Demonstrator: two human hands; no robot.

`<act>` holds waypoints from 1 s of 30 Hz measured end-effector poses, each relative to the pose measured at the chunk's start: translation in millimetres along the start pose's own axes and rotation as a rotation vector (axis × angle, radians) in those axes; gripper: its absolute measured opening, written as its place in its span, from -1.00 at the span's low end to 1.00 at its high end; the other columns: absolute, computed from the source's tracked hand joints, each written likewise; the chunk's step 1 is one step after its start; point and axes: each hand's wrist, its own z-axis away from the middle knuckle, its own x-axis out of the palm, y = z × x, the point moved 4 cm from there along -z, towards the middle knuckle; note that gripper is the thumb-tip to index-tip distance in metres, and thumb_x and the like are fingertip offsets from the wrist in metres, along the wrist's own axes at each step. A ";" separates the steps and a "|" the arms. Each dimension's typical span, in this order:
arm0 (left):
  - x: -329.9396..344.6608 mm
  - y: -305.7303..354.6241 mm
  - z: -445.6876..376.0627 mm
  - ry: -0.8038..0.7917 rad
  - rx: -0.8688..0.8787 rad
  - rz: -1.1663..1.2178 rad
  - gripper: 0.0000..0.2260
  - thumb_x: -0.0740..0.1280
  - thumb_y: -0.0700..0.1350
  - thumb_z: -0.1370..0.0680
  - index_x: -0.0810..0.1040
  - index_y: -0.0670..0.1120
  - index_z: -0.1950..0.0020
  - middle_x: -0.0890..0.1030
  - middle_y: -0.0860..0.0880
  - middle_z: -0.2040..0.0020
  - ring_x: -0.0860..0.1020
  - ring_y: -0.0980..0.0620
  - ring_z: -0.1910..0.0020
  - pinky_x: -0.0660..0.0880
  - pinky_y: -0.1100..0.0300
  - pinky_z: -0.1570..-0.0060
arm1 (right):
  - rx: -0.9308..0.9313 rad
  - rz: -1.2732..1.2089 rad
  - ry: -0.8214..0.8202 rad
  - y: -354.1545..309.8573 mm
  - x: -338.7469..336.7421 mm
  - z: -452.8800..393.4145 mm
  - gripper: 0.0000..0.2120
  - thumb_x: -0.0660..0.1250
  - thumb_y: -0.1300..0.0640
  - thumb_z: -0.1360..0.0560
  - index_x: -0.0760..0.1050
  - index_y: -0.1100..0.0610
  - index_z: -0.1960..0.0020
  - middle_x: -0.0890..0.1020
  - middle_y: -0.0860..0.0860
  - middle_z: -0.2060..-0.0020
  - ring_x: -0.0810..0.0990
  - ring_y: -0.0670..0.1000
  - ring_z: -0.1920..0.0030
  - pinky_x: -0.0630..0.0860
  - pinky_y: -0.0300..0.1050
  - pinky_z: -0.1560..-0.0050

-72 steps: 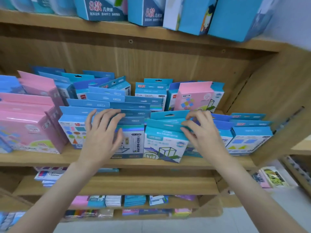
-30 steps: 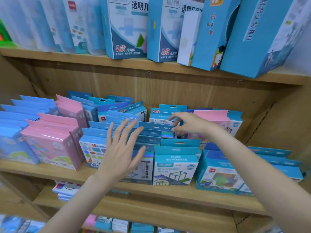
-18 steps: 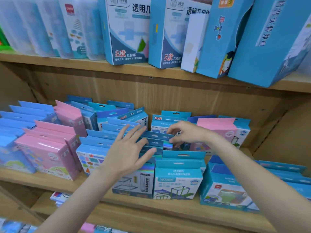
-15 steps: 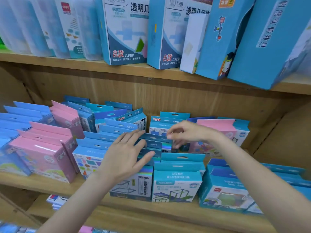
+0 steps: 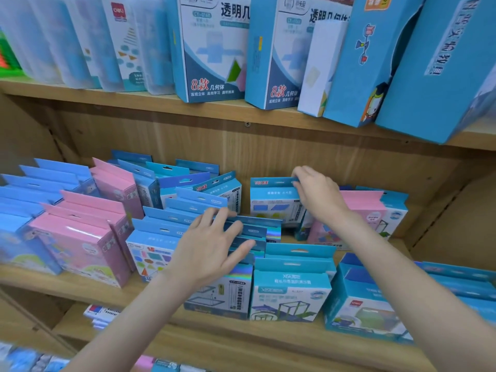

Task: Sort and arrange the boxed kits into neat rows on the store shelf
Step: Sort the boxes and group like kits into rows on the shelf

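My right hand [image 5: 318,196] had its grip clamped on a blue boxed kit [image 5: 273,201] at the shelf's [image 5: 281,332] back row; my left hand [image 5: 212,251], fingers apart, rested across the middle row's box tops.

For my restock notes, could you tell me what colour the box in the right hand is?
Blue box, head view.

Left hand [image 5: 212,253] spread flat; right hand [image 5: 316,196] reaching forward, fingers [image 5: 298,181] pinching.
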 end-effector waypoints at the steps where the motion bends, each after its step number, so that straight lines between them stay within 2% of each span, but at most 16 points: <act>1: 0.4 0.0 -0.6 -0.009 0.002 0.003 -0.53 -0.03 0.21 -0.57 0.53 -0.07 0.09 0.55 -0.07 -0.07 0.50 -0.10 -0.02 0.48 0.04 0.07 | -0.015 0.015 0.063 -2.8 -9.9 5.3 -0.89 0.14 0.19 -0.57 0.39 0.20 -0.04 0.50 0.13 0.03 0.55 0.25 0.12 0.46 0.02 0.22; 5: -1.9 -1.0 -3.8 0.012 0.025 0.048 -0.50 -0.08 0.17 -0.60 0.55 -0.09 0.10 0.55 -0.09 -0.13 0.49 -0.10 -0.10 0.32 0.05 -0.14 | -0.007 -0.043 0.270 -8.5 -49.6 28.4 -0.90 0.15 0.22 -0.56 0.39 0.24 -0.01 0.50 0.17 0.06 0.54 0.25 0.15 0.47 0.06 0.23; 9: -18.6 1.1 5.7 0.299 0.028 0.081 -0.71 0.09 -0.06 -0.59 0.55 -0.15 0.10 0.58 -0.08 -0.02 0.46 -0.04 0.00 0.25 0.04 -0.22 | 0.033 -0.176 0.419 -10.9 -76.8 53.9 -0.90 0.17 0.26 -0.55 0.41 0.29 0.01 0.50 0.21 0.09 0.51 0.19 0.14 0.47 0.07 0.18; 12: -30.2 -2.0 21.8 0.456 -0.010 0.032 -0.79 0.14 -0.15 -0.56 0.56 -0.15 0.09 0.59 -0.07 0.01 0.46 -0.03 0.01 0.26 0.01 -0.21 | 0.052 -0.262 0.492 -17.9 -89.4 64.9 -0.92 0.17 0.29 -0.55 0.40 0.30 0.03 0.49 0.22 0.10 0.43 0.05 0.17 0.39 -0.07 0.18; 15: -37.6 -17.5 42.9 0.526 -0.071 0.046 -0.83 0.17 -0.18 -0.51 0.54 -0.14 0.04 0.58 -0.10 -0.02 0.46 -0.06 -0.02 0.28 -0.03 -0.19 | 0.056 -0.333 0.538 -26.0 -95.2 70.1 -0.93 0.17 0.29 -0.55 0.39 0.29 0.03 0.49 0.21 0.13 0.38 -0.06 0.16 0.29 -0.26 0.17; 18: -38.4 -44.1 68.4 0.498 -0.154 0.058 -0.82 0.17 -0.17 -0.49 0.48 -0.12 -0.04 0.55 -0.12 -0.09 0.43 -0.07 -0.10 0.26 -0.04 -0.19 | 0.039 -0.417 0.553 -41.4 -99.1 70.7 -0.93 0.17 0.31 -0.55 0.40 0.32 0.05 0.49 0.21 0.17 0.36 -0.09 0.20 0.27 -0.37 0.25; 20: -36.9 -64.9 87.0 0.456 -0.208 0.068 -0.79 0.14 -0.16 -0.49 0.45 -0.11 -0.09 0.53 -0.14 -0.13 0.41 -0.08 -0.15 0.26 -0.06 -0.20 | 0.039 -0.482 0.540 -54.1 -102.8 69.9 -0.93 0.17 0.29 -0.55 0.40 0.29 0.04 0.52 0.17 0.18 0.37 -0.10 0.26 0.27 -0.34 0.28; 24: -34.3 -109.8 117.8 0.336 -0.265 0.000 -0.68 0.09 -0.13 -0.49 0.45 -0.17 -0.18 0.49 -0.17 -0.23 0.37 -0.11 -0.24 0.13 -0.07 -0.31 | 0.022 -0.722 0.409 -90.2 -102.3 64.0 -0.93 0.18 0.28 -0.56 0.38 0.15 0.06 0.50 -0.09 0.29 0.50 -0.26 0.41 0.36 -0.46 0.47; 28: -31.1 -140.6 121.8 0.191 -0.209 -0.051 -0.58 0.03 -0.09 -0.49 0.43 -0.16 -0.28 0.46 -0.15 -0.31 0.32 -0.11 -0.34 0.05 -0.08 -0.37 | -0.018 -0.828 0.273 -130.2 -92.2 56.3 -0.85 0.21 0.19 -0.54 0.40 -0.04 0.14 0.56 0.01 0.26 0.53 -0.09 0.40 0.51 -0.12 0.45; 30: -31.5 -151.8 118.3 0.186 -0.184 -0.023 -0.59 0.02 -0.08 -0.50 0.41 -0.15 -0.29 0.47 -0.16 -0.30 0.31 -0.10 -0.34 0.05 -0.09 -0.36 | -0.016 -0.851 0.173 -149.1 -84.6 56.2 -0.81 0.20 0.25 -0.55 0.40 -0.02 0.15 0.57 0.06 0.31 0.53 -0.02 0.43 0.50 -0.09 0.51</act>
